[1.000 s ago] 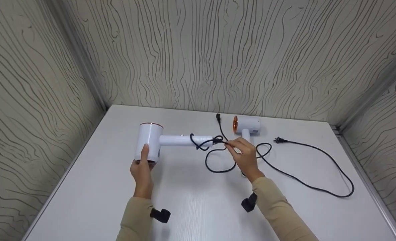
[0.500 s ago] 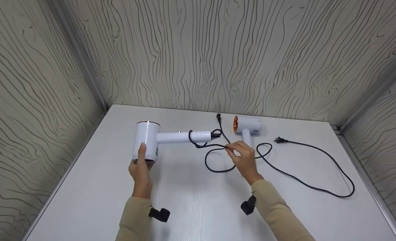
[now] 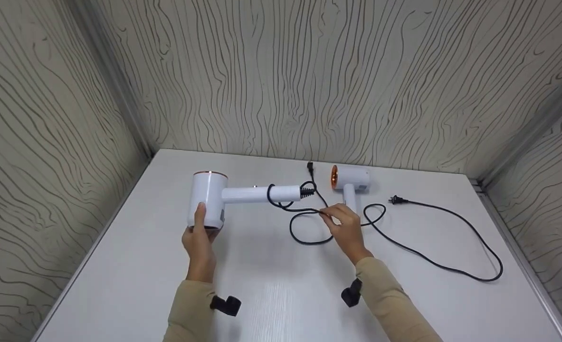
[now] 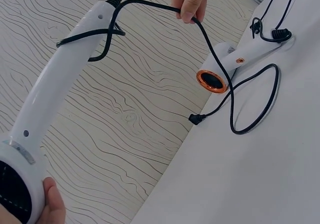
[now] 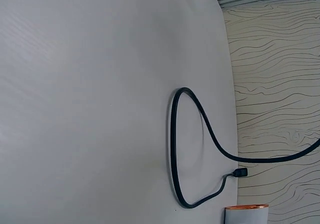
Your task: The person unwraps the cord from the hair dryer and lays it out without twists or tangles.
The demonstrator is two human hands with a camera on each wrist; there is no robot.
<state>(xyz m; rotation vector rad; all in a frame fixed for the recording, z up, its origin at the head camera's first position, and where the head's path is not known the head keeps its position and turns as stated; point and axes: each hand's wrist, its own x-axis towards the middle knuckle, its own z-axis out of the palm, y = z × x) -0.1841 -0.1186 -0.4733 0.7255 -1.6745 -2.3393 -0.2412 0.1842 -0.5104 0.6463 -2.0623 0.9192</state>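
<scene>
My left hand (image 3: 200, 249) grips the round barrel of a white hair dryer (image 3: 209, 194), raised off the table with its handle pointing right. A black power cord (image 3: 302, 210) loops round the handle near its ribbed sleeve. Between thumb and fingers, my right hand (image 3: 347, 232) pinches that cord, just right of the handle's end. The left wrist view shows the cord (image 4: 220, 64) running from the right hand (image 4: 192, 1) to a bend on the table and a plug (image 4: 196, 119). The right hand is out of sight in the right wrist view, where the cord (image 5: 173, 134) curves.
A second white hair dryer (image 3: 354, 177) with an orange rim lies at the back, behind my right hand. Its cord (image 3: 456, 270) bends across the table's right side to a plug (image 3: 398, 199). Patterned walls (image 3: 281, 80) enclose the white table (image 3: 271, 304).
The held hair dryer has shifted slightly up and left. My right hand has come a little lower, and the cord now runs to it from the handle loop, lower than the ribbed sleeve.
</scene>
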